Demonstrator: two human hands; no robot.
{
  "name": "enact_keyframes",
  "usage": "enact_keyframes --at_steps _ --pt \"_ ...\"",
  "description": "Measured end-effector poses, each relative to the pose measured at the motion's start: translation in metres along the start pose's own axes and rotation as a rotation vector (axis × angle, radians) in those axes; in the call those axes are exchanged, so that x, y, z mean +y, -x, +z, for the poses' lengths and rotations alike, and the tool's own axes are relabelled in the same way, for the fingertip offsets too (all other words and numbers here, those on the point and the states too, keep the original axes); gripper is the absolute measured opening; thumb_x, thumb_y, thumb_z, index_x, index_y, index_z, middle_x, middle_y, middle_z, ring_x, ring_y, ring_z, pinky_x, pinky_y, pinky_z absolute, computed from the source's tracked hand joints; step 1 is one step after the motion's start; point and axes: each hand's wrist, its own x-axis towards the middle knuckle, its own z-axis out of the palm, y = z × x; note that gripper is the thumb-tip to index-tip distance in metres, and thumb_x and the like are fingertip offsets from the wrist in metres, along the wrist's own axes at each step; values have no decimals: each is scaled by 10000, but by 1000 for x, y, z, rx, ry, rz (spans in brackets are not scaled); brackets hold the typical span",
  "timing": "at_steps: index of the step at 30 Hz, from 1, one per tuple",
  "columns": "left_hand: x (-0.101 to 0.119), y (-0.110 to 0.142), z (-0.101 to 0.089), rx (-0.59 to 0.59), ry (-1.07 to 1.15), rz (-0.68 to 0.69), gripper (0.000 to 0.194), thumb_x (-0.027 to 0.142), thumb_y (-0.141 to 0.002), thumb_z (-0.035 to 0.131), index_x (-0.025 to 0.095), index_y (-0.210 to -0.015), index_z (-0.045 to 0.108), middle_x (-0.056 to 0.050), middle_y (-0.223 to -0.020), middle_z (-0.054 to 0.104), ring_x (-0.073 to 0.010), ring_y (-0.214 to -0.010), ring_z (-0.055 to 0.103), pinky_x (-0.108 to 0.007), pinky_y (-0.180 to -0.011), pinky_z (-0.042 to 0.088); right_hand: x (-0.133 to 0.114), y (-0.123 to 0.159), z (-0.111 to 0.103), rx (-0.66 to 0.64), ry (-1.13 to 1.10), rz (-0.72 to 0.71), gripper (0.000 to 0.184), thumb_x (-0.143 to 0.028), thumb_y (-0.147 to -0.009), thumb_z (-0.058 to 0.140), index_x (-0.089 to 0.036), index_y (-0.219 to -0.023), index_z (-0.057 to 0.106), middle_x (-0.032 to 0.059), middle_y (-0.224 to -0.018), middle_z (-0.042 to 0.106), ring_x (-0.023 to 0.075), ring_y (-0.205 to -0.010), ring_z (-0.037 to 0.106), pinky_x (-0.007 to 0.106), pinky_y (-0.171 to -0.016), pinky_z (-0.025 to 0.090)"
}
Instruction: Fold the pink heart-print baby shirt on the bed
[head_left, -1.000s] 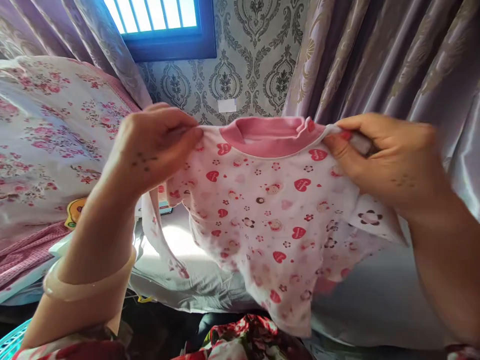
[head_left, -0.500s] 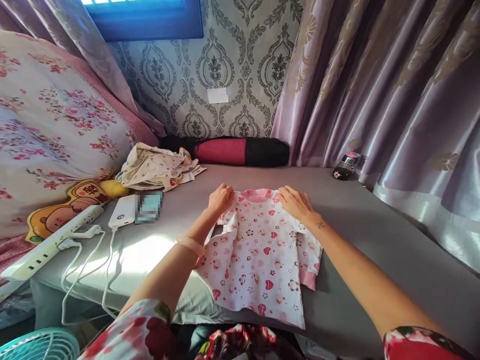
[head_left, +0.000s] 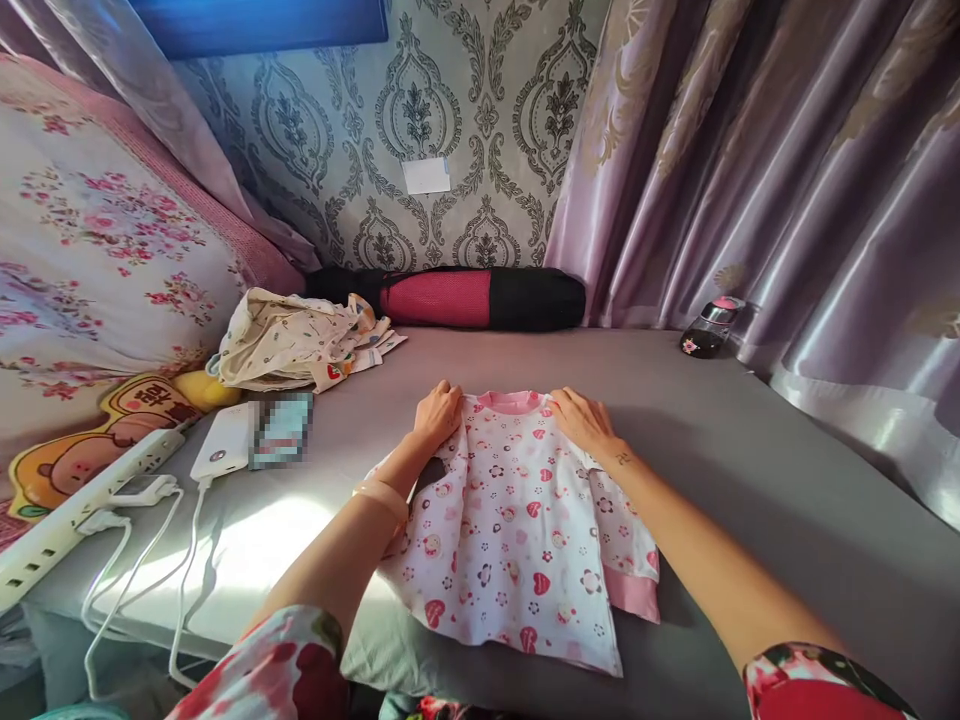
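Right now you are pinching the printed shirt at its shoulders, your hands staying well apart on either side of the pink collar. Your left hand is clamping the shoulder on the frame's left, and your right hand is clamping the other. The shirt is lying spread on the grey sheet at lower centre, one pink cuff showing just left of your right forearm. A pale bangle is circling your left forearm. At middle left, a white power strip is lying near a white device, with crumpled cream cloth sitting above them. A dark bottle is standing at middle right, near the curtain.
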Motion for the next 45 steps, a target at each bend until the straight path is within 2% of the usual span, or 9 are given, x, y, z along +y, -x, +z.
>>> enact_keyframes --at_steps 13,20,23,28,33,38,42,45 --pt "-14 -57 21 -76 12 -55 337 305 -1013 309 216 -1113 619 -96 -1122 602 -226 -1009 640 -309 -755 491 12 -61 20 -60 -77 -17 313 -338 -1038 325 -244 -1132 609 70 -1191 668 205 -1067 627 298 -801 420" --pt "-17 -92 25 -64 35 -67 342 299 -1008 312 212 -1134 618 -107 -1138 594 -234 -1020 645 -313 -777 498 22 -97 25 -57 -93 0 310 -337 -1034 331 -246 -1119 615 69 -1195 661 210 -1053 633 309 -816 422" --pt "-19 -102 26 -66 42 -80 335 300 -1005 319 213 -1145 611 -110 -1143 600 -239 -1020 649 -318 -777 502 22 -106 24 -69 -97 16 312 -328 -1032 334 -241 -1135 616 79 -1195 655 213 -1047 633 312 -832 423" --pt "-21 -109 26 -135 103 -98 301 289 -985 372 205 -1135 618 -111 -1145 636 -239 -1030 653 -318 -812 503 26 -110 30 -94 -131 17 328 -337 -1027 350 -213 -1108 643 94 -1190 643 212 -1023 630 304 -833 426" --pt "-20 -122 25 -151 132 -40 286 241 -951 424 188 -1119 649 -106 -1158 659 -226 -1078 635 -303 -891 478 29 -122 33 -92 -209 -39 326 -322 -1015 377 -205 -1107 667 92 -1176 651 215 -1102 586 301 -890 402" --pt "-8 -135 30 -139 197 60 307 319 -953 453 199 -1108 689 -93 -1098 691 -204 -1008 651 -288 -892 479 17 -136 33 -152 -285 -58 354 -309 -1029 343 -220 -1114 675 84 -1187 655 212 -1137 568 304 -886 391" --pt "-2 -141 36 -112 246 139 315 378 -939 501 187 -1063 718 -97 -1056 702 -207 -966 656 -292 -870 489 9 -140 37 -154 -285 -25 298 -330 -1001 432 -220 -1120 683 92 -1178 651 229 -1163 554 314 -899 388" --pt "-1 -143 37 -120 269 130 274 353 -933 519 185 -978 731 -87 -1020 718 -201 -958 657 -278 -860 485 7 -143 43 -144 -299 19 271 -331 -986 467 -214 -1108 679 92 -1175 652 234 -1168 551 315 -903 393"
